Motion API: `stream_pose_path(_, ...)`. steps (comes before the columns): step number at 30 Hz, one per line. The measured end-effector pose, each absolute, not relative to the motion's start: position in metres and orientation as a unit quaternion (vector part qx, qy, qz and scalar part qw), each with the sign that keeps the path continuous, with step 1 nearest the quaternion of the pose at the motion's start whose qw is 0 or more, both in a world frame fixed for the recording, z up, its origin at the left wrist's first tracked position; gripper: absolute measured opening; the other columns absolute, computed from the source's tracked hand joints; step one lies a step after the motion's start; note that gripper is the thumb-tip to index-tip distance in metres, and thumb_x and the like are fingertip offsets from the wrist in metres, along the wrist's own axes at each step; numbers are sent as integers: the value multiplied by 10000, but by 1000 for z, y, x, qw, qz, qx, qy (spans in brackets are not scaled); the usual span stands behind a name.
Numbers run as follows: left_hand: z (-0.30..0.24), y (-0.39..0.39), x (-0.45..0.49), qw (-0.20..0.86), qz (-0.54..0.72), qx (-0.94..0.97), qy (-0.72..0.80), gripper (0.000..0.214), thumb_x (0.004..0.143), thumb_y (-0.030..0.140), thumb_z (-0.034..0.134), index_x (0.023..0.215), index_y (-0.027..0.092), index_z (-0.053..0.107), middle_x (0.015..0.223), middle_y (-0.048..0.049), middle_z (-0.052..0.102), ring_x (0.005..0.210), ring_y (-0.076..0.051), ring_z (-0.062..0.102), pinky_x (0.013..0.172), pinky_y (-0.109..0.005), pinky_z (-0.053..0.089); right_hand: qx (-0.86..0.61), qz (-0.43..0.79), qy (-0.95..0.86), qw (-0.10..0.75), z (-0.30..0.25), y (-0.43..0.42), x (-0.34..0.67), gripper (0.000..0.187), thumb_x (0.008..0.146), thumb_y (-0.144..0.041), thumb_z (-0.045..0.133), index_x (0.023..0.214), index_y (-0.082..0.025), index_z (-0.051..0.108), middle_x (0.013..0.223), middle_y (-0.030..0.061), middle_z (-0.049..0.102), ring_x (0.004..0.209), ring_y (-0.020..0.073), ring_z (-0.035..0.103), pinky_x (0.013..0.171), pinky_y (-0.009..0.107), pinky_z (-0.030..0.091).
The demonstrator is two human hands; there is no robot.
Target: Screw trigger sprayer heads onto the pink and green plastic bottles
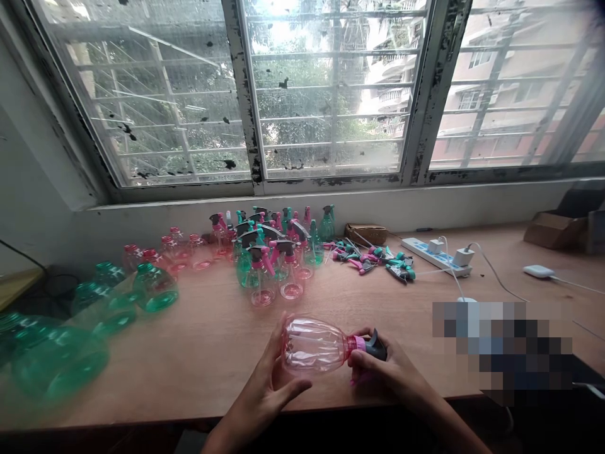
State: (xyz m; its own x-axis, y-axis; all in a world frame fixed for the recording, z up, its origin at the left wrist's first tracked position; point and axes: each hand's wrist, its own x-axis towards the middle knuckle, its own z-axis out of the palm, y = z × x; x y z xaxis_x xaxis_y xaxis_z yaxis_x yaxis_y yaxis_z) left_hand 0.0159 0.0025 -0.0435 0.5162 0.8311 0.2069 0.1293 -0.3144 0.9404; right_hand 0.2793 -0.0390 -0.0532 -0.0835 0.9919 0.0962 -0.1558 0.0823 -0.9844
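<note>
A clear pink spray bottle (314,343) lies sideways in the air above the table's front part, base to the left. My left hand (267,381) cups the base, its fingers partly hidden behind the bottle and its thumb stretched out below. At the other end, my right hand (378,366) is closed around the spray head (375,345), which is dark grey with a pink collar and sits on the bottle's neck. Some of its fingers are hidden behind the head.
Several pink and green bottles with spray heads (262,277) stand at the back middle. Loose spray heads (373,258) lie right of them. Headless green bottles (155,287) and pink ones (177,246) stand left. A power strip (437,255) and cardboard box (555,227) are at right.
</note>
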Motion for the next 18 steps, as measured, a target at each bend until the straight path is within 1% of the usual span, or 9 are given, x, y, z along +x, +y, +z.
stream_pose_path(2, -40, 2, 16, 504, 362, 712, 330, 978, 835, 406, 754, 1574, 358, 116, 1681, -18, 138, 1532, -316, 117, 1242, -496, 94, -416, 534, -511, 530, -53, -39, 279, 418, 763, -498, 799, 957, -178, 613, 627, 19, 740, 564, 212, 703, 581, 320, 563)
stream_pose_path(5, -37, 2, 16, 517, 358, 706, 326, 913, 876, 427, 703, 1578, 333, 127, 1675, -32, 170, 1531, -314, 126, 1242, -491, 120, -416, 531, -518, 526, -52, -40, 280, 403, 774, -469, 801, 975, -174, 615, 634, 20, 745, 572, 211, 709, 588, 317, 568)
stream_pose_path(9, -40, 4, 16, 497, 359, 720, 326, 904, 861, 361, 737, 1561, 392, 166, 1680, 15, 144, 1531, -308, 127, 1244, -476, 130, -411, 533, -511, 534, -52, -39, 280, 380, 786, -472, 792, 941, -173, 616, 633, 22, 745, 566, 201, 702, 586, 311, 569)
stream_pose_path(13, -44, 4, 16, 507, 367, 712, 316, 902, 862, 363, 738, 1550, 440, 159, 1682, 40, 124, 1533, -285, 132, 1247, -470, 73, -406, 542, -503, 536, -54, -39, 280, 381, 784, -466, 797, 948, -178, 607, 629, 17, 747, 564, 200, 703, 589, 314, 573)
stream_pose_path(16, -42, 3, 16, 532, 366, 698, 310, 999, 828, 413, 766, 1570, 386, 98, 1683, -1, 128, 1538, -295, 72, 1243, -483, 28, -409, 536, -512, 533, -54, -40, 279, 375, 788, -437, 801, 978, -179, 608, 636, 11, 750, 566, 198, 709, 585, 305, 569)
stream_pose_path(18, -39, 3, 16, 540, 359, 692, 316, 999, 836, 440, 749, 1580, 333, 92, 1679, -40, 148, 1534, -324, 83, 1242, -507, 53, -413, 530, -519, 528, -53, -41, 279, 368, 790, -418, 805, 992, -179, 612, 642, 10, 755, 573, 197, 716, 585, 293, 565)
